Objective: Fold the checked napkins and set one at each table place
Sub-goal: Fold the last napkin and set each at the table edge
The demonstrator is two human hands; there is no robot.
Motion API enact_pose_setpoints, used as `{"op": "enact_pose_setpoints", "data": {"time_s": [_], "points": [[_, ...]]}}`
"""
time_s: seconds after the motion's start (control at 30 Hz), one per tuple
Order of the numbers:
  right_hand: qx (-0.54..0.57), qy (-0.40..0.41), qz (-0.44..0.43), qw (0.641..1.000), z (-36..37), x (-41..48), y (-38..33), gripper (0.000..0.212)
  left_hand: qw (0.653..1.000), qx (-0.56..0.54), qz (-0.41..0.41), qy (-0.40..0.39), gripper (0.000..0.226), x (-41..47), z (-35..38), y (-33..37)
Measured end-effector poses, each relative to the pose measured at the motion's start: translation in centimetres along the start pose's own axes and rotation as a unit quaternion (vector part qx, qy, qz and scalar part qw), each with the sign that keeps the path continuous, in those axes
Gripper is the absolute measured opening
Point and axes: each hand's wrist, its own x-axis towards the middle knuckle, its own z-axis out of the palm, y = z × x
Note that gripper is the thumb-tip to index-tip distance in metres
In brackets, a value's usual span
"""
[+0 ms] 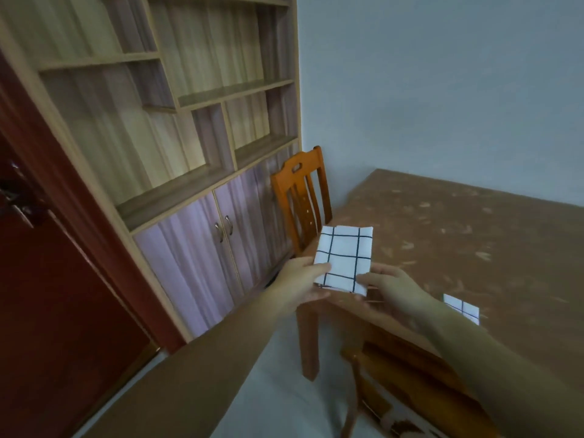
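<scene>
A folded white napkin with dark checks [344,256] is held over the near left corner of the brown table [458,235]. My left hand [303,281] pinches its near left edge, thumb on top. My right hand [392,290] pinches its near right corner. A second folded checked napkin [463,308] lies flat on the table to the right, partly hidden behind my right forearm.
An orange wooden chair [301,197] stands at the table's left end, and another chair's back [395,387] is below my right arm. A tall wooden shelf unit with cupboard doors [196,241] lines the left wall beside a dark red door [47,295].
</scene>
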Motion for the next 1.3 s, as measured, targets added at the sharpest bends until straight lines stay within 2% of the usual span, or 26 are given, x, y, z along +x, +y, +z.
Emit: {"op": "enact_pose_setpoints", "data": {"time_s": [0.1, 0.23, 0.37, 0.63, 0.77, 1.03, 1.2, 1.3], "points": [[-0.026, -0.009, 0.010, 1.000, 0.3, 5.6, -0.5, 0.027, 0.999, 0.025, -0.030, 0.006, 0.021, 4.8, -1.8, 1.7], [-0.028, 0.009, 0.019, 0.999, 0.3, 11.8, -1.6, 0.023, 0.998, 0.060, -0.023, -0.003, 0.022, 10.7, -3.5, 3.7], [-0.012, 0.064, 0.026, 0.998, 0.5, 17.1, -3.1, 0.021, 0.997, 0.048, -0.033, -0.044, 0.020, 16.1, -4.8, 5.1], [0.007, 0.187, 0.038, 0.982, 1.6, 27.0, -5.1, 0.017, 0.981, 0.063, -0.036, -0.182, 0.031, 28.8, -8.7, 7.5], [0.026, 0.241, 0.055, 0.969, 2.8, 30.8, -6.2, 0.016, 0.974, 0.093, -0.029, -0.203, 0.030, 34.8, -10.0, 8.0], [0.022, 0.359, 0.072, 0.930, 0.0, 35.6, -6.3, 0.018, 0.952, 0.126, -0.054, -0.273, 0.031, 43.4, -7.2, 8.4], [0.011, 0.383, 0.087, 0.919, -4.5, 40.3, -5.1, 0.019, 0.954, 0.138, -0.088, -0.253, 0.039, 48.4, -4.5, 7.1], [0.001, 0.382, 0.096, 0.919, -8.1, 44.0, -4.4, 0.020, 0.953, 0.149, -0.109, -0.240, 0.033, 51.6, -2.4, 6.9]]}}
